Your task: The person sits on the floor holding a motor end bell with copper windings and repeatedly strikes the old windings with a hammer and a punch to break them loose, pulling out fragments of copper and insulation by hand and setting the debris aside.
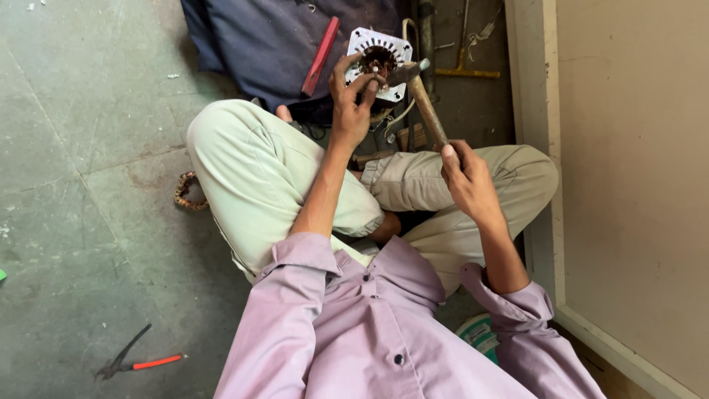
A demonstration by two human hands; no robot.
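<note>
I sit cross-legged on the floor. My left hand (351, 94) grips a small metal tool held against a white, square motor stator (380, 58) with copper windings in its round centre. My right hand (464, 176) is closed around the wooden handle of a hammer (422, 100). The hammer's metal head lies right by the stator, next to my left fingers.
A red-handled tool (320, 56) lies on dark blue cloth (266, 41) beyond my knees. Pliers with red grips (136, 361) rest on the grey concrete floor at lower left. A coil of copper wire (185, 192) sits by my left knee. A beige wall (635, 170) rises at right.
</note>
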